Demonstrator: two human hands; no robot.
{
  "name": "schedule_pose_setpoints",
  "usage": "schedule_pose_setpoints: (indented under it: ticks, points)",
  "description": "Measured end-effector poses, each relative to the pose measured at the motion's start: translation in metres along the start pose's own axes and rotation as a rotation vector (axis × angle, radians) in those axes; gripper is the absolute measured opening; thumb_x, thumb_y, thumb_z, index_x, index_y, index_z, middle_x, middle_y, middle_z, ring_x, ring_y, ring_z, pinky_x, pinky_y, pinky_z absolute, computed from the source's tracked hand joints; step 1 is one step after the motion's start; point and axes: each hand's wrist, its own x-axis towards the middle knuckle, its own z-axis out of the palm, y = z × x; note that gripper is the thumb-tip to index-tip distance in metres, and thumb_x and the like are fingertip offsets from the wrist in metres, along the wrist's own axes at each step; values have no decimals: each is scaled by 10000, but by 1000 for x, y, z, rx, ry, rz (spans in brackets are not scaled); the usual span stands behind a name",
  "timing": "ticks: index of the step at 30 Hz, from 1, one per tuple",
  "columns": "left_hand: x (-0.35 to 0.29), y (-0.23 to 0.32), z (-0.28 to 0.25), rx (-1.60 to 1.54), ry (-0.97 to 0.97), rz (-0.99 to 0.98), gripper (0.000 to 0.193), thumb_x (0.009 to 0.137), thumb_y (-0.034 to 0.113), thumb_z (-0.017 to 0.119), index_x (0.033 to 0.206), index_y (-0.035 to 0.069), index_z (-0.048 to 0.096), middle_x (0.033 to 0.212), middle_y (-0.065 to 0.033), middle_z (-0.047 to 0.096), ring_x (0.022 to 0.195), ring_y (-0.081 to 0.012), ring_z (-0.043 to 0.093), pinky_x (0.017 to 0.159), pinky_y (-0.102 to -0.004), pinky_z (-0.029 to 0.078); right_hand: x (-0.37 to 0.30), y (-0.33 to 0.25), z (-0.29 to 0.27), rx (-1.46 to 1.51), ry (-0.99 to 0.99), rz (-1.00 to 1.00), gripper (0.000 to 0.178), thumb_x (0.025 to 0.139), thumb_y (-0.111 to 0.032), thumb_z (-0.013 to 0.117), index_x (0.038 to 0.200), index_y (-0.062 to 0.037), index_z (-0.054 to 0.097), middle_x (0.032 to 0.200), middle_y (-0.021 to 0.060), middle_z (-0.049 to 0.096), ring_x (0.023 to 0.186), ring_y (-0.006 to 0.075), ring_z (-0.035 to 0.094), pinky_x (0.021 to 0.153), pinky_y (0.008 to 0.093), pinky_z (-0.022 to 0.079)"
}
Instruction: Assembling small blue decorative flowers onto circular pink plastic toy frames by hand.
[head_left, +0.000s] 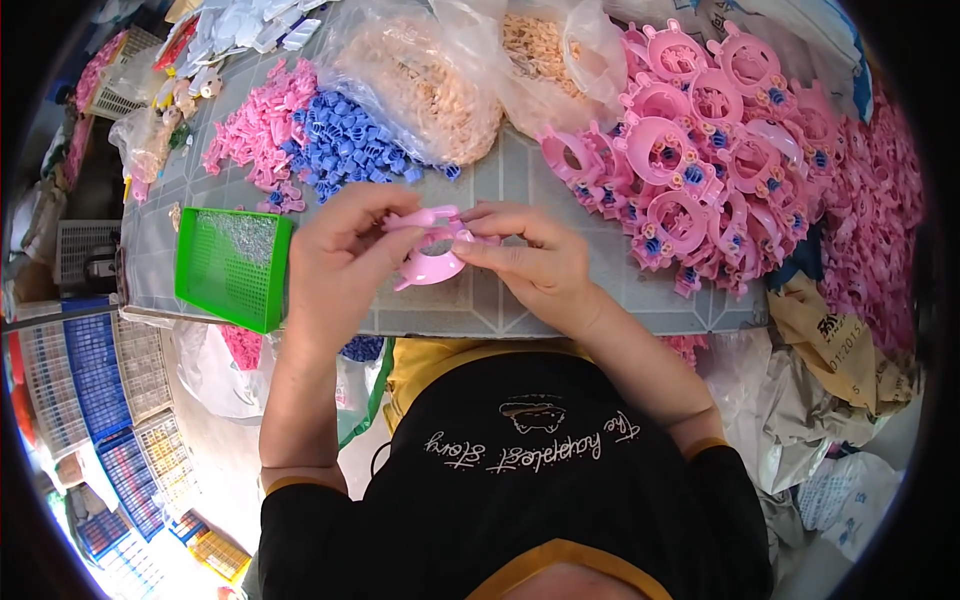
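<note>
Left hand (335, 255): grip clamped on the near-left edge of a round pink plastic ring piece with ear-like tabs (430, 262), fingers pinching its top tab.
Right hand (530, 262): grip together on the ring's right side, thumb and forefinger pressed to the rim.
Ring's place: held just above the front edge of the grey tiled desk (520, 300), between both hands, not resting on it.
Nearby left: a green mesh plastic tray (232, 268), with heaps of small pink clips (258, 125) and blue clips (345, 145) behind it.
Nearby right: a pile of finished pink rings with blue centres (700, 160), well apart from the hands.
Behind: clear bags of beige parts (430, 85).
Risk: the ring hangs over the desk's lip, so I'd judge a slipping pinch could send it into the lap or onto the floor; uneven squeezing might bend or snap a thin tab.
</note>
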Motion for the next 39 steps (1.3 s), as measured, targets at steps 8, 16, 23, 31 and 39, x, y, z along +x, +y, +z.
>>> schedule_pose_setpoints:
  ticks: [8,16,23,31,39]
  points:
    - [-1,-9,7,320,-41,296,161,873,-41,710,1022,-2,758,975,-94,737,887,-189,685,792,-288,530,1,0,3,-51,-36,-88,310,833,-7,699,1122,-87,777,1156,104,690,1082,289,681,860,340,576]
    - [-2,-6,14,411,-6,285,149,853,-25,730,992,10,771,971,-113,741,860,-209,708,758,-296,550,2,-3,3,-76,-44,-59,280,818,3,717,1077,-69,794,1125,114,698,1061,302,692,864,359,583]
    - [-3,-4,17,504,-29,338,146,858,-19,726,1000,2,756,953,-113,728,821,-225,703,714,-321,559,0,-4,2,-160,-40,-114,269,814,-24,718,1074,-52,782,1113,127,699,1048,308,692,831,357,585]
    - [3,-5,17,697,-87,453,236,861,34,731,1092,-10,717,1072,-163,707,993,-325,671,867,-392,534,-4,-4,8,-133,13,-59,267,828,-16,712,1092,-46,744,1073,142,687,977,308,694,816,364,582]
    - [1,-16,15,683,50,318,202,896,79,721,1076,-11,723,1052,-177,720,1011,-339,676,913,-398,512,-22,-24,-32,-784,122,169,288,784,-40,730,1072,-45,718,912,86,653,819,279,604,722,390,504]
